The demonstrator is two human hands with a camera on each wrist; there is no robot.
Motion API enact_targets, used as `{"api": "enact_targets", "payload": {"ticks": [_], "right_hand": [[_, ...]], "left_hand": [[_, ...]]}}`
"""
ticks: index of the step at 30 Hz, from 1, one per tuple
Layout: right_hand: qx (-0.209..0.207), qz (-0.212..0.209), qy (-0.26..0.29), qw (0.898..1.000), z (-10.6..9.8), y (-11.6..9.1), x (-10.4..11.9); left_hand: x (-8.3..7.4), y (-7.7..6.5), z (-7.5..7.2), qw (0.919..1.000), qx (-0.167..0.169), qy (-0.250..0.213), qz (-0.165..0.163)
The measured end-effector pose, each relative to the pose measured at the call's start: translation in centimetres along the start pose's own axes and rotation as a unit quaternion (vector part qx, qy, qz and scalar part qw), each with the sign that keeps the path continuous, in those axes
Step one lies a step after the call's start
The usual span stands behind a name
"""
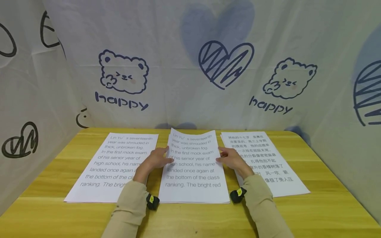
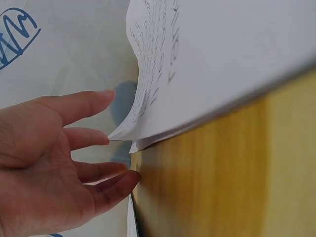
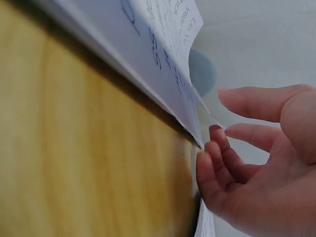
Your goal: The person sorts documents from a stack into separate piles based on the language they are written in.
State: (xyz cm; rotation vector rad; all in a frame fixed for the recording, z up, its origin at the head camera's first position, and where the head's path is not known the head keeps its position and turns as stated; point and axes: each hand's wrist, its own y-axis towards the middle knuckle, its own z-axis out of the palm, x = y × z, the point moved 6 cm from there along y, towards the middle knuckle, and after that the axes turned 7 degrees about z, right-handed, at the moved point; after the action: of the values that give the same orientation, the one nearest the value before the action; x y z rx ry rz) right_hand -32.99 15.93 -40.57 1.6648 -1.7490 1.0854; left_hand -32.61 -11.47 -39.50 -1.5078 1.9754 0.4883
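White middle paper stack (image 1: 193,172) on wooden table (image 1: 327,205), left hand (image 1: 156,159) and right hand (image 1: 232,160) flanking its edges, each grip loose, fingers extended.

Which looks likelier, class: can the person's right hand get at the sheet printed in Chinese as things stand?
Probably yes. The right hand rests at the middle stack's right edge, and the Chinese sheet lies flat just beside it on the table, part of it under the forearm. Nothing lies on that sheet but the forearm.
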Motion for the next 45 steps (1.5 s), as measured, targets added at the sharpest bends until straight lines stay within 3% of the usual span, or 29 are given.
{"api": "enact_targets", "payload": {"ticks": [8,11,16,20,23,28,31,38,45], "right_hand": [[0.004,0.015,0.03,0.999,0.2,0.1,-0.1],[0.008,0.019,0.056,0.998,0.4,0.1,-0.2],[0.003,0.022,0.09,0.996,0.3,0.3,-0.4],[0.004,0.032,0.106,0.994,0.4,0.4,-0.6],[0.005,0.041,0.11,0.993,0.5,0.5,-0.8],[0.003,0.045,0.112,0.993,0.5,0.6,-1.1],[0.003,0.048,0.115,0.992,0.4,0.6,-1.2],[-0.006,0.056,0.131,0.99,-0.1,0.5,-1.3],[-0.001,0.056,0.186,0.981,-0.4,0.5,-1.5]], "left_hand": [[-0.5,-0.5,0.3,0.9991,0.025,0.035,-0.001],[-0.6,-0.5,0.2,0.9994,0.013,0.033,0.001],[-0.5,-0.4,-0.3,0.9994,-0.031,-0.013,0.012],[0.2,-0.1,-0.2,0.9979,-0.025,-0.06,0.006],[0.4,0.1,-0.2,0.9976,-0.02,-0.066,0.007],[0.8,0.4,-0.6,0.9943,-0.061,-0.084,0.024],[1.1,0.4,-0.9,0.9891,-0.088,-0.115,0.027],[1.5,0.2,-1.2,0.9742,-0.117,-0.193,-0.005],[2.6,0.3,-1.2,0.9496,-0.14,-0.276,-0.048]]}}
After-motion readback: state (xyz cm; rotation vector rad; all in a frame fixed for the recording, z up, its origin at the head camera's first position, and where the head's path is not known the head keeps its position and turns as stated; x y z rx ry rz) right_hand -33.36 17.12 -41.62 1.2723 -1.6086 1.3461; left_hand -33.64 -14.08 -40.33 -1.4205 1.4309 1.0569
